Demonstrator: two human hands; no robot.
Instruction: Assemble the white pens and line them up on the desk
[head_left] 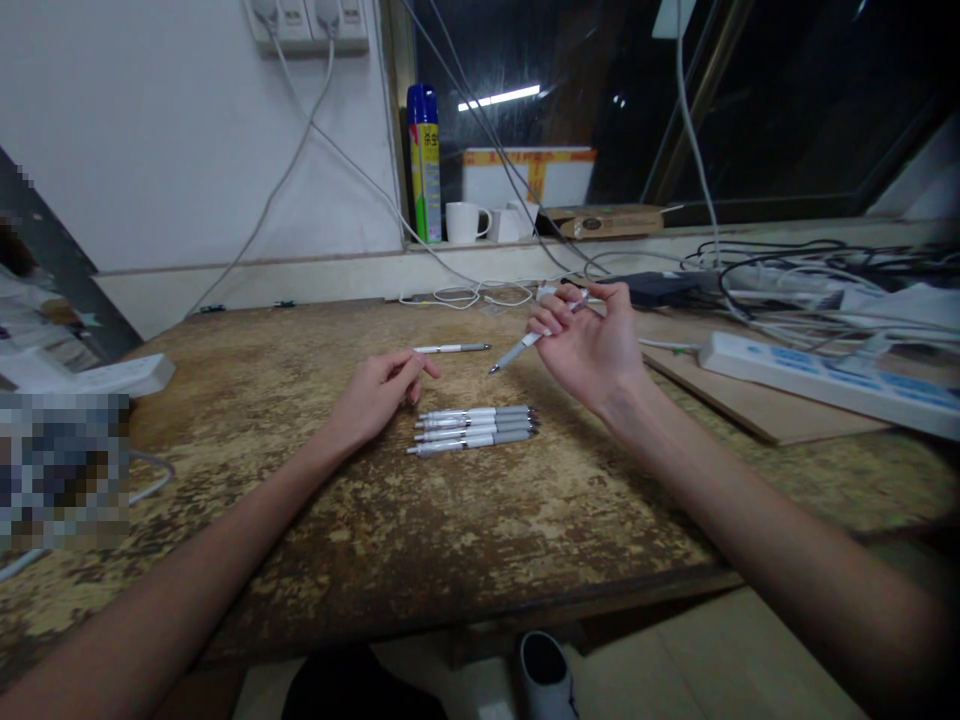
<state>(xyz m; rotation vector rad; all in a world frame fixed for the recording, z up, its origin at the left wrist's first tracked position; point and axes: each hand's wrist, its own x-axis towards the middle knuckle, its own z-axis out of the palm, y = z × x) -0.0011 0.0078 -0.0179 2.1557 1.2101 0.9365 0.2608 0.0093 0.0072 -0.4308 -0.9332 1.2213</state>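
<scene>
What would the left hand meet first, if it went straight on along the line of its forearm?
Most likely the lone pen just beyond the left hand. The hand's height above the table is unclear, so it might pass over the pen instead.

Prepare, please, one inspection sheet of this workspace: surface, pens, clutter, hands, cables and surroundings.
Surface: wooden table, finish patchy and worn.
Pens: row of pens side by side, tips to the right; lone pen beyond the row.
Clutter: white power strip and thin board at right.
Hands: right hand holds a raised pen, tip down; left hand near the lone pen, contact unclear.
Cables: tangle at right rear; white cords hang from wall sockets.
Surroundings: spray can and white mug on the windowsill.
</scene>
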